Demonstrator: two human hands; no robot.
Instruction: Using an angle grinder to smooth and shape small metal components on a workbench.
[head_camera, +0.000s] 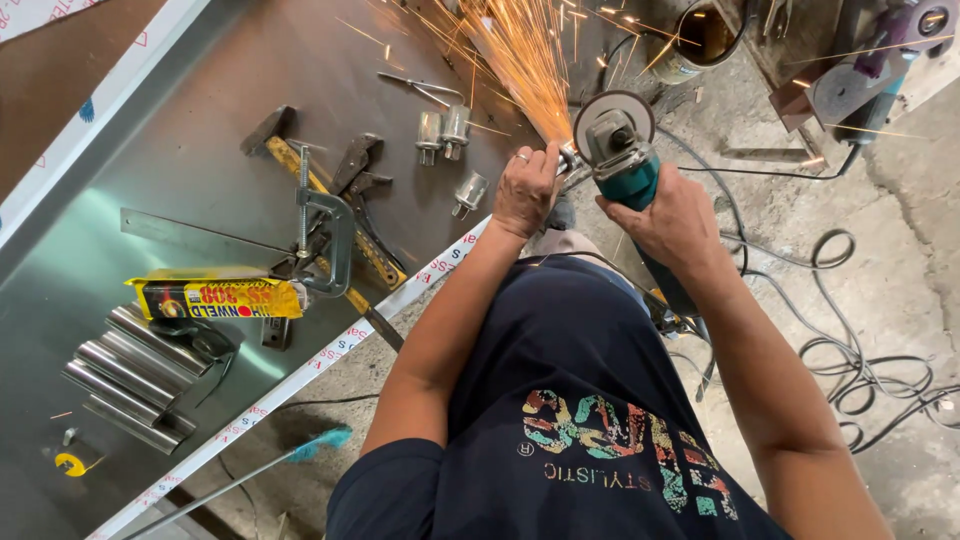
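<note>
My right hand (672, 218) grips the teal body of an angle grinder (622, 158). Its disc touches a small shiny metal piece (567, 158) pinched in my left hand (524, 188) at the edge of the steel table (200, 190). Orange sparks (515, 55) fan up and away from the contact point. A ring shows on a finger of my left hand.
On the table lie three small metal fittings (452, 145), a C-clamp (325, 235), a hammer (300, 170), locking pliers (360, 175), a yellow electrode box (215, 298) and several steel tubes (135, 375). Black cables (860, 330) coil on the concrete floor at right. Another grinder (880, 60) rests top right.
</note>
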